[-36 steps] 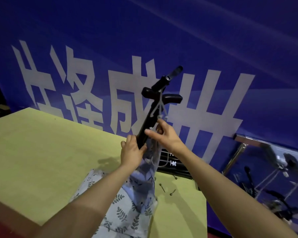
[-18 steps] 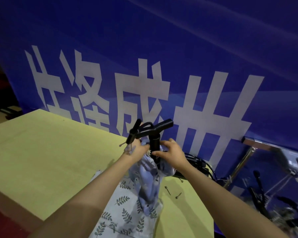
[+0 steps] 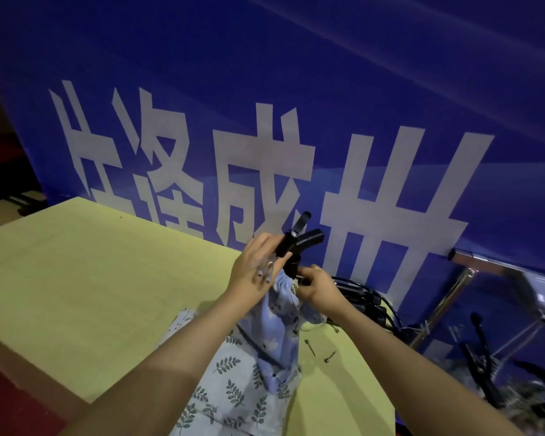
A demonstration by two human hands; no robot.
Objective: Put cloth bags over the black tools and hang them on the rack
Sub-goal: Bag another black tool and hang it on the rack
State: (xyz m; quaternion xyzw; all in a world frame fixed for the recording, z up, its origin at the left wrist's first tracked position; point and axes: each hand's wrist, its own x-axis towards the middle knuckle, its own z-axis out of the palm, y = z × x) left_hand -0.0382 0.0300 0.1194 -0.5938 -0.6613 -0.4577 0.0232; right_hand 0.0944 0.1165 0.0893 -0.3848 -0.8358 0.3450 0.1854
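Note:
A black tool [image 3: 299, 239] with a forked handle sticks up out of a light blue cloth bag [image 3: 280, 325], whose gathered mouth sits just below the handle. My left hand [image 3: 258, 265] grips the tool's neck at the top of the bag, with a drawstring across its fingers. My right hand [image 3: 317, 287] pinches the bag's mouth from the right side. The tool's lower part is hidden inside the bag. A metal rack [image 3: 463, 278] with more black tools [image 3: 482, 369] on it stands low at the right.
The bag rests on a yellow-green table [image 3: 92, 278], over a pile of leaf-print cloth bags [image 3: 230, 394]. Two small screws [image 3: 320, 352] lie on the table by the pile. Black tools and cables [image 3: 362, 297] lie behind my right hand. A blue banner [image 3: 296, 105] fills the background.
The tool has sunk lower into the bag and turned. My left hand moved up to its neck, and my right hand shifted onto the bag's gathered mouth.

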